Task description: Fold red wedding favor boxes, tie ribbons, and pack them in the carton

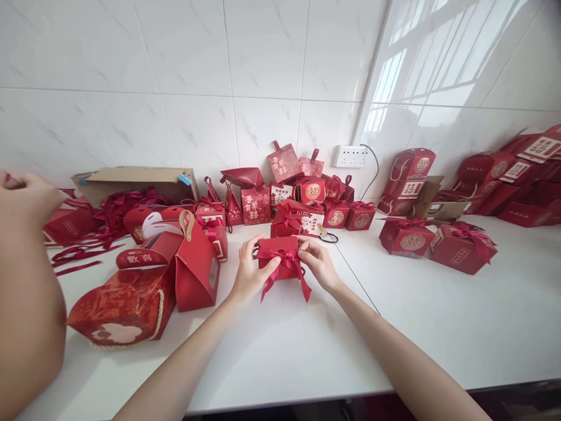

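Note:
A small red gift box sits on the white table in front of me, with a red ribbon bow tied on its front. My left hand grips the box's left side, fingers pinched on the ribbon. My right hand holds the right side, fingers closed on the bow's other end. The ribbon tails hang down over the box's front.
Many red gift boxes and bags crowd the back of the table, with more at the right and left. A cardboard box and loose ribbons lie at back left. Another person's arm is at far left.

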Motion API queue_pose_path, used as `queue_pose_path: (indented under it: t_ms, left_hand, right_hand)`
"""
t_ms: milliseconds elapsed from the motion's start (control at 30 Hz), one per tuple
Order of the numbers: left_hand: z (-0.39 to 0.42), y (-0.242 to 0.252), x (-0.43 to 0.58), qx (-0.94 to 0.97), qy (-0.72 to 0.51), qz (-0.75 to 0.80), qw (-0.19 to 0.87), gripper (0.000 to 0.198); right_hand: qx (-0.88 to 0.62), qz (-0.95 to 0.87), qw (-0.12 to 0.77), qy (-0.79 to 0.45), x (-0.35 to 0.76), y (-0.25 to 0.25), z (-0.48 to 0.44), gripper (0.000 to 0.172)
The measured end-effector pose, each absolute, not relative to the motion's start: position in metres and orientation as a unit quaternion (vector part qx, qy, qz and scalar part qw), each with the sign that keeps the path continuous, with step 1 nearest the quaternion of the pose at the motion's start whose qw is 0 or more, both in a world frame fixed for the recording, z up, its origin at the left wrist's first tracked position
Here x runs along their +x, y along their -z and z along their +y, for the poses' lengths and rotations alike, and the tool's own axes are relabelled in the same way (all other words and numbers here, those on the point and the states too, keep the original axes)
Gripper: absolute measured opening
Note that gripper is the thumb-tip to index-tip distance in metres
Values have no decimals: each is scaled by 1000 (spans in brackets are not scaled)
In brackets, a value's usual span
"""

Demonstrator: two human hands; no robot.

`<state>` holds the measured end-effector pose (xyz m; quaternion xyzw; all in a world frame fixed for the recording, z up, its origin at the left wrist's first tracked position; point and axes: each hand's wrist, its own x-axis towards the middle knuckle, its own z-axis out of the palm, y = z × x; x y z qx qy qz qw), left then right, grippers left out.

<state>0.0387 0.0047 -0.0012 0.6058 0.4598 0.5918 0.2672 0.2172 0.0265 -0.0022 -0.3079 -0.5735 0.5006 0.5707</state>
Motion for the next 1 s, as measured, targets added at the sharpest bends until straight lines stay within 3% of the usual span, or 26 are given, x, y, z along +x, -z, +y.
queue_pose_path:
  t_ms: [300, 633, 733, 867, 933, 1000]
  left_hand:
    - [-2, -7, 39, 626, -548, 429, 353, 51]
    - [-4, -9, 43, 590, -564, 430, 386, 53]
    - [-3, -11, 43, 576, -572, 443, 381, 50]
    - [1, -11, 40, 550, -592, 445, 386, 49]
    - [4, -10, 39, 539, -602, 444, 387, 49]
    - [6, -8, 38, 535, -608, 451, 375, 49]
  right_hand:
    - [-295, -542, 571, -540, 216, -1, 23, 28]
    - [-339, -599, 554, -469, 212, -3, 21, 31]
    - [-387, -599, 591, -376, 215, -9, 16, 25]
    - [-356, -638, 671, -125, 219, -15, -1, 21]
    - [-306, -731, 601, -104, 214, -12, -13, 29]
    - [-271, -835, 460, -133, 203, -7, -24, 35]
